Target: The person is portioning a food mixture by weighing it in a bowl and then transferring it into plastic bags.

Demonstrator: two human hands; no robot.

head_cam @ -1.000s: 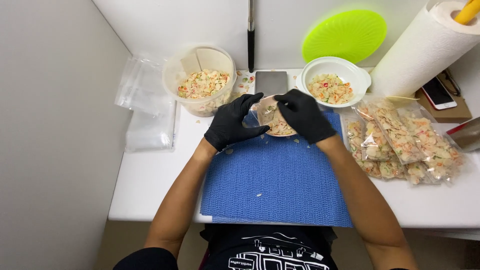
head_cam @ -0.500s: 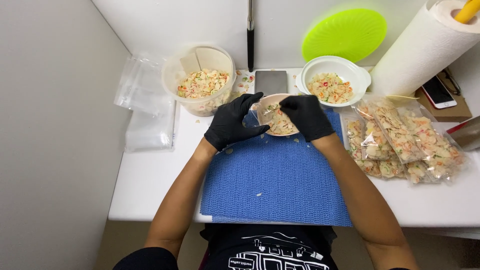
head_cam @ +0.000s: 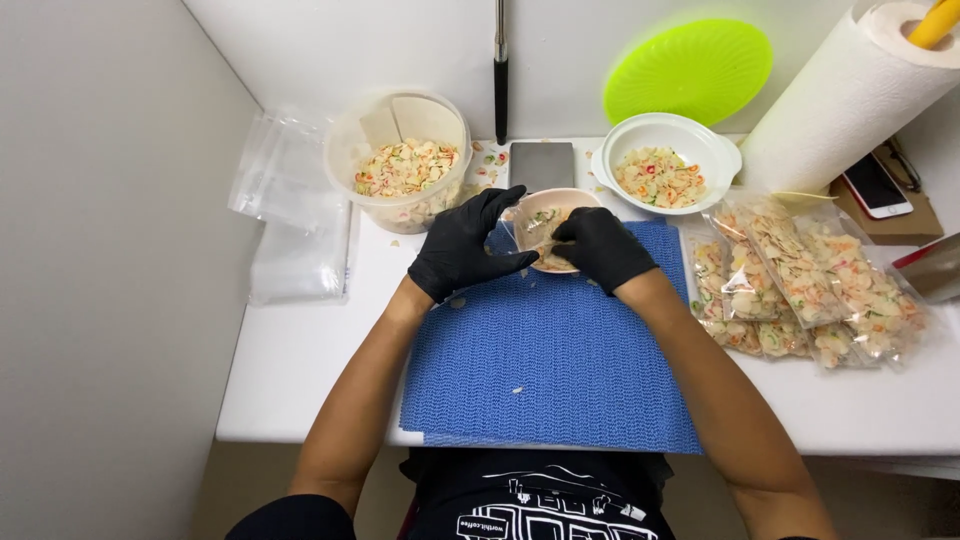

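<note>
Both hands wear black gloves and meet at the far edge of a blue mat (head_cam: 550,370). My left hand (head_cam: 462,245) pinches the edge of a small clear bag (head_cam: 532,230) with a few coloured crackers in it. My right hand (head_cam: 600,245) is curled over the near right side of a small beige bowl (head_cam: 560,200), its fingertips touching the bag's mouth. The bowl sits just behind the bag and is partly hidden by my right hand.
A clear tub of coloured crackers (head_cam: 405,170) stands at the back left and a white bowl of crackers (head_cam: 665,165) at the back right. A grey scale (head_cam: 541,165) lies between them. Filled bags (head_cam: 810,285) pile up on the right, empty bags (head_cam: 290,215) on the left. A paper towel roll (head_cam: 850,95) and a green lid (head_cam: 690,70) stand behind.
My right hand's fingers have curled down and left toward the bag's mouth, uncovering more of the bowl's rim. The left hand has hardly moved.
</note>
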